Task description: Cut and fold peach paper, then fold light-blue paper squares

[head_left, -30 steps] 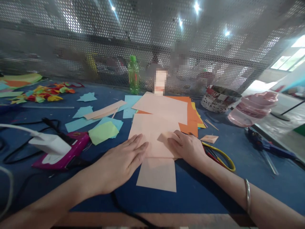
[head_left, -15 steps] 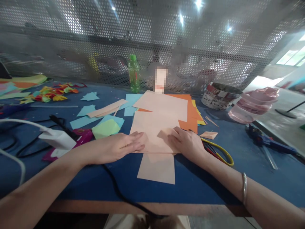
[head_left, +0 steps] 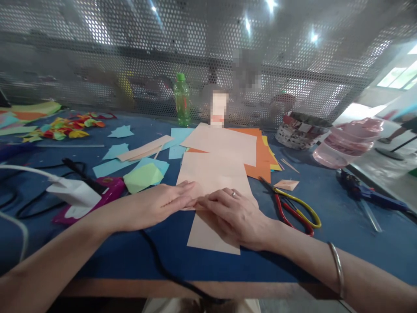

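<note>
My left hand (head_left: 159,202) lies flat across the lower edge of a peach paper sheet (head_left: 210,171), holding nothing. My right hand (head_left: 233,215) presses down just beside it, its fingertips almost meeting the left hand's. Under the right hand, another peach sheet (head_left: 206,234) sticks out toward me. A third peach sheet (head_left: 221,144) lies farther off, over an orange paper stack (head_left: 260,161). To the right of my right hand rest scissors with red and yellow handles (head_left: 293,213).
A magenta glue gun (head_left: 110,189) with a white plug (head_left: 74,192) and black cords lies left. Blue and green paper pieces (head_left: 143,177), colourful scraps (head_left: 61,128), a green bottle (head_left: 181,100), a paper basket (head_left: 301,130), a pink container (head_left: 345,145) and a blue glue gun (head_left: 361,195) surround the papers. A person (head_left: 219,108) sits beyond a perforated metal screen (head_left: 97,56).
My right hand has slid left and toward me, onto the lower sheet, uncovering the scissors. My left hand has moved right along the paper edge, so the hands now nearly touch.
</note>
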`<state>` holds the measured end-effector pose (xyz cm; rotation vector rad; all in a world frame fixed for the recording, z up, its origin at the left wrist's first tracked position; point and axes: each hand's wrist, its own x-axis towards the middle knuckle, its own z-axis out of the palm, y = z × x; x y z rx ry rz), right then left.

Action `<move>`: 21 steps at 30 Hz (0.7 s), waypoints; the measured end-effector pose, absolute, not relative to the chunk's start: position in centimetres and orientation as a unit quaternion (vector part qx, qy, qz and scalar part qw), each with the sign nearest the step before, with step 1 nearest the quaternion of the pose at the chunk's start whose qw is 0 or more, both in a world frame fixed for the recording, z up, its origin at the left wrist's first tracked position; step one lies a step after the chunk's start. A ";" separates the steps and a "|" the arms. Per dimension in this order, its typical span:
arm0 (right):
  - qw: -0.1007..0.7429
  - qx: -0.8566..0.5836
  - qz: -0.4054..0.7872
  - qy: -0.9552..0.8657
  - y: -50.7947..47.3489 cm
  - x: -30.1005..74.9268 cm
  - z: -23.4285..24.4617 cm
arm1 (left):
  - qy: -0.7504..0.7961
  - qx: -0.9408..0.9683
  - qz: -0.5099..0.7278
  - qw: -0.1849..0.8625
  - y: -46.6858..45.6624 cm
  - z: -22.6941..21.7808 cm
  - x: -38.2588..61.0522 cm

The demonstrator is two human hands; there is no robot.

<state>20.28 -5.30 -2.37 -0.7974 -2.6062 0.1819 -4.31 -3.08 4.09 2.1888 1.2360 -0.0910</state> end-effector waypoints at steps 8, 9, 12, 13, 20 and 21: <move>0.214 -0.284 0.061 -0.933 -5.2 20.1 -2.3 | 0.467 0.832 0.005 0.299 -3.2 3.5 -4.6; 0.214 -0.283 0.059 -0.933 -5.3 20.1 -2.3 | 0.465 0.834 0.009 0.296 -3.2 3.4 -4.7; 0.217 -0.282 0.058 -0.933 -5.3 20.1 -2.3 | 0.455 0.840 0.015 0.296 -3.2 3.4 -5.1; 0.216 -0.281 0.060 -0.933 -5.3 20.1 -2.3 | 0.455 0.839 0.013 0.298 -3.2 3.4 -5.3; 0.210 -0.279 0.021 -0.937 -5.2 20.0 -2.4 | 0.453 0.851 0.007 0.267 -3.7 3.8 -6.5; 0.202 -0.276 0.012 -0.940 -5.3 20.0 -2.3 | 0.452 0.856 0.014 0.251 -3.8 3.8 -6.4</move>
